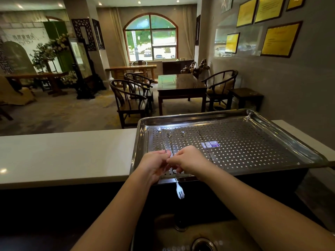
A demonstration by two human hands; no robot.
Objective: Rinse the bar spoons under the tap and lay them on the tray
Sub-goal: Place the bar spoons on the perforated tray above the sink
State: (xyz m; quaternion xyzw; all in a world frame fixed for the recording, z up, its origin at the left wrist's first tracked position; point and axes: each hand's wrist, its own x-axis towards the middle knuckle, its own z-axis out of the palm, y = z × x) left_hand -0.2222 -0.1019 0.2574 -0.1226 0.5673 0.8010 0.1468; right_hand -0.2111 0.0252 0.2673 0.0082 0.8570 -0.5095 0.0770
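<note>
A perforated steel tray (pixel 253 153) rests on the counter above the sink. Several twisted bar spoons (pixel 184 140) lie on its left part, bowls pointing away from me. Both hands meet at the tray's near left edge. My left hand (pixel 154 165) and my right hand (pixel 188 160) pinch the shaft of one bar spoon (pixel 179 191), whose forked end hangs down past the tray's front rim. The middle of that spoon is hidden by my fingers.
A white counter (pixel 63 154) runs to the left of the tray. Below me is the dark sink with its drain (pixel 203 244) and a dark tap base (pixel 180 223). Beyond the counter stand wooden chairs and a table (pixel 181 84).
</note>
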